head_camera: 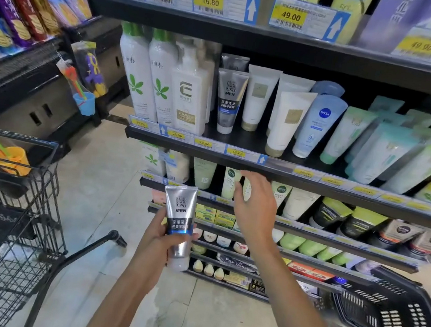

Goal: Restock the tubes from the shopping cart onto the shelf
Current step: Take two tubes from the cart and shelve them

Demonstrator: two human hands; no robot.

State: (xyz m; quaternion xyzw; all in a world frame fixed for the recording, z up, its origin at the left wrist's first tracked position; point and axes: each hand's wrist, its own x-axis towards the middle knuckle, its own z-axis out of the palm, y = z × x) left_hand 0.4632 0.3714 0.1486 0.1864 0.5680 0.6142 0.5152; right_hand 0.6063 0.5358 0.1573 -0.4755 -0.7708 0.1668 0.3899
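Note:
My left hand (pixel 160 232) grips a silver tube (pixel 180 222) marked MEN, cap down, in front of the lower shelves. My right hand (pixel 253 202) hovers just below the middle shelf's front edge (pixel 236 163), fingers loosely spread and holding nothing. On that shelf stands a matching silver MEN tube (pixel 228 101), with another of the same kind behind it. The black wire shopping cart (pixel 5 216) is at the lower left; I cannot see any tubes inside it.
White bottles (pixel 143 74) stand left of the silver tubes, with white, blue and green tubes (pixel 352 136) to the right. A black plastic basket (pixel 395 316) sits on the floor at the right. A dark display unit (pixel 38 86) with hanging toys stands behind the cart.

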